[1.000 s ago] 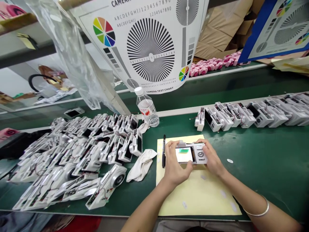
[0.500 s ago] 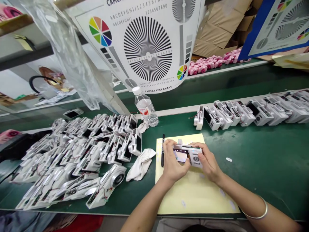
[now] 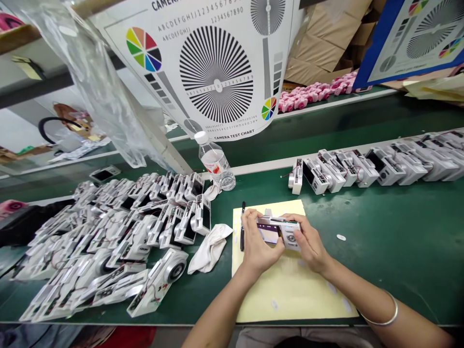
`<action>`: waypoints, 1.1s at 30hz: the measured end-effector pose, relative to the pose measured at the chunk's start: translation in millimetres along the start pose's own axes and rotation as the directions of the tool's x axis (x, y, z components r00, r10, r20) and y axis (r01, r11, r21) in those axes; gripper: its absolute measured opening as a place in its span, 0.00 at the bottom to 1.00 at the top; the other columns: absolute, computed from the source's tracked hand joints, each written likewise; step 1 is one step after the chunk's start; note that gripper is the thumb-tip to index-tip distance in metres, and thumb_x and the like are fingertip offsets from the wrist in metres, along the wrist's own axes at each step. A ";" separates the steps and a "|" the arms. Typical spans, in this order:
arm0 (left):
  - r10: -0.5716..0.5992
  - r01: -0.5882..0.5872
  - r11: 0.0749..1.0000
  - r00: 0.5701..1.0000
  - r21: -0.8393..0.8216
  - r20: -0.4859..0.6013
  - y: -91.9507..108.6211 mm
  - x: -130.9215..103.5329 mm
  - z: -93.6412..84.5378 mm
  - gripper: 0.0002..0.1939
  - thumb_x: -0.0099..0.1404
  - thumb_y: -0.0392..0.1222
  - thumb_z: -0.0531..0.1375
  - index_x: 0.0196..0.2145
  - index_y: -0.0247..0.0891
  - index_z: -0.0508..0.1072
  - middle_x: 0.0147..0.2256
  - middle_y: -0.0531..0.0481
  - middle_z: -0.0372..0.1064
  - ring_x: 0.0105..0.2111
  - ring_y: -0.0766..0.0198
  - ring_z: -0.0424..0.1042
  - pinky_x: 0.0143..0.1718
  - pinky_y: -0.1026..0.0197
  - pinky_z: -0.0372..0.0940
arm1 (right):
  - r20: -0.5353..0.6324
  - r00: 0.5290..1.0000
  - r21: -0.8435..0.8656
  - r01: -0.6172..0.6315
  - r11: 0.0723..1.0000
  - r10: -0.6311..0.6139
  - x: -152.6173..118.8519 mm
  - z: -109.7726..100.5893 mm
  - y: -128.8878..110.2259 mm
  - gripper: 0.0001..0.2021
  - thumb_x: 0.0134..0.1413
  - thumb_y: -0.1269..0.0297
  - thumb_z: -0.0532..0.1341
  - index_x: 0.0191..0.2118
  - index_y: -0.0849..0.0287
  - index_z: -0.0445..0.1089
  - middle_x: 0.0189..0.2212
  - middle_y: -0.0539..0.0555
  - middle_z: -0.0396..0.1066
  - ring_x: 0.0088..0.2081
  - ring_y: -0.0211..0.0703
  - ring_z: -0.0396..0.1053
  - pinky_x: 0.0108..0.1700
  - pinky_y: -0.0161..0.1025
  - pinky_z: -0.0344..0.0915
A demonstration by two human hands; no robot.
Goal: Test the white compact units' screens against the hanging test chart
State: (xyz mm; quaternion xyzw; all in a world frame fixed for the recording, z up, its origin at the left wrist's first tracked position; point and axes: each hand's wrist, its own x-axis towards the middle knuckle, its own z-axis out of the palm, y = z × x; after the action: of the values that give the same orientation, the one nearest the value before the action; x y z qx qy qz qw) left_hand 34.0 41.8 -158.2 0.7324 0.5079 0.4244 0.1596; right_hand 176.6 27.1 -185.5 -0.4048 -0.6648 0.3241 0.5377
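Observation:
Between both hands I hold a white digital camera, its lit screen and buttons turned toward me. My left hand grips the screen end, thumb below and fingers over the top edge. At the button end, my right hand is closed on the body with its thumb beside the round control pad. The camera's top looks uncovered, with inner parts showing. Beneath it lies a yellow sheet. A black pen rests on the sheet, just left of my left hand.
Many partly open cameras crowd the left of the green table, and a row of cameras lines the back right. A white cloth and a water bottle stand nearer the middle. A camera test chart hangs ahead.
The whole view has shifted slightly, so the scene sits a little further left. Both hands keep the same grip on the camera.

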 end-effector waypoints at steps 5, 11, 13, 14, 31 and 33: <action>0.004 -0.005 1.000 1.000 0.017 0.001 0.2 -0.1 0.4 0.27 0.41 0.36 0.58 0.41 0.39 0.52 0.41 0.44 0.50 0.46 0.53 0.55 0.45 0.49 0.59 | -0.008 1.000 0.012 0.021 1.000 -0.021 0.3 0.2 1.4 0.13 0.61 0.57 0.44 0.47 0.56 0.56 0.44 0.57 0.63 0.46 0.45 0.63 0.46 0.40 0.61; 0.067 -0.067 0.998 0.998 0.005 0.007 -3.1 -1.1 -0.7 0.28 0.44 0.39 0.57 0.44 0.37 0.51 0.43 0.42 0.50 0.47 0.52 0.54 0.47 0.48 0.57 | -0.013 1.000 0.033 0.002 0.999 -0.002 0.7 -1.8 -0.5 0.13 0.61 0.57 0.44 0.46 0.54 0.57 0.43 0.54 0.64 0.46 0.42 0.63 0.46 0.36 0.60; 0.097 -0.097 0.995 0.995 -0.002 0.021 -4.5 -1.1 -1.1 0.28 0.45 0.40 0.56 0.44 0.36 0.51 0.43 0.41 0.50 0.47 0.52 0.54 0.48 0.47 0.56 | -0.017 1.000 0.040 -0.012 0.999 0.012 1.5 -2.2 -0.3 0.13 0.61 0.56 0.44 0.46 0.53 0.57 0.43 0.54 0.64 0.45 0.41 0.63 0.45 0.35 0.60; 0.101 -0.101 0.995 0.995 -0.001 0.025 -4.9 -1.1 -1.1 0.28 0.45 0.40 0.56 0.44 0.36 0.51 0.43 0.41 0.50 0.47 0.52 0.54 0.48 0.47 0.56 | -0.019 1.000 0.043 -0.018 0.999 0.019 1.9 -2.4 0.0 0.13 0.61 0.56 0.44 0.46 0.53 0.57 0.43 0.53 0.64 0.45 0.41 0.63 0.44 0.35 0.60; 0.021 -0.021 1.000 1.000 -0.001 0.022 -2.2 -1.3 0.5 0.28 0.43 0.37 0.58 0.43 0.36 0.52 0.44 0.41 0.49 0.48 0.52 0.53 0.48 0.47 0.57 | -0.011 1.000 0.057 -0.013 0.998 0.013 0.9 -1.8 0.7 0.13 0.61 0.56 0.45 0.47 0.54 0.57 0.43 0.54 0.63 0.46 0.42 0.62 0.46 0.37 0.59; 0.020 -0.020 1.000 1.000 -0.001 0.022 -2.1 -1.3 0.6 0.28 0.43 0.37 0.58 0.43 0.37 0.52 0.43 0.41 0.49 0.48 0.52 0.53 0.47 0.48 0.58 | -0.009 1.000 0.059 -0.010 0.998 0.011 0.4 -2.2 0.7 0.13 0.61 0.57 0.45 0.47 0.55 0.57 0.43 0.55 0.63 0.46 0.42 0.62 0.46 0.37 0.59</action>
State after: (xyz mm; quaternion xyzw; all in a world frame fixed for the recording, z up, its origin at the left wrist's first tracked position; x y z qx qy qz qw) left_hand 33.1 41.6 -160.6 0.7421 0.4985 0.4182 0.1611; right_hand 178.8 27.8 -185.5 -0.3936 -0.6504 0.3446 0.5508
